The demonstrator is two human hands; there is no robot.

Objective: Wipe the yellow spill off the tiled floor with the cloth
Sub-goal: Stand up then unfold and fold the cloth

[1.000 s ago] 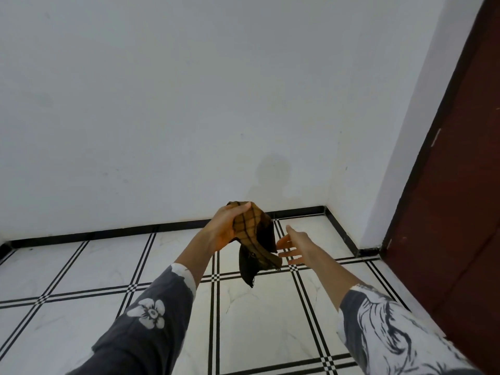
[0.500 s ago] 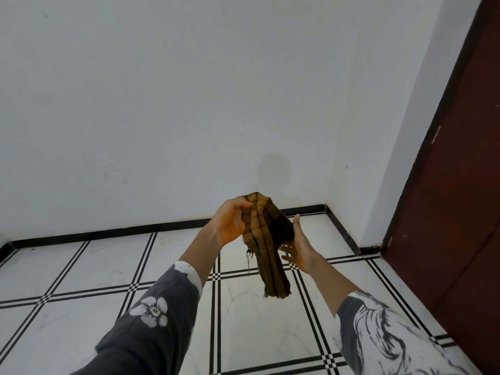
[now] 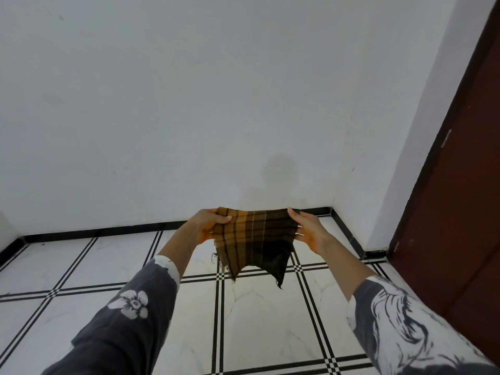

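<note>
Cloth (image 3: 255, 239) at frame centre, stretched flat in air between both hands, above tiled floor (image 3: 259, 320). Left hand (image 3: 208, 226) pinches upper left corner, fingers (image 3: 223, 220) curled on it. Right hand (image 3: 308, 230) grips upper right edge the same way. Cloth: ochre-brown plaid, dark stripes, right part darker, frayed lower edge hanging in two points. Both arms extended forward.

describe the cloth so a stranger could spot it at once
Find where the white wall meets the tiled floor. In front of that, the left hand and right hand hold the cloth spread in the air. It alone is brown plaid with frayed edges.
</note>
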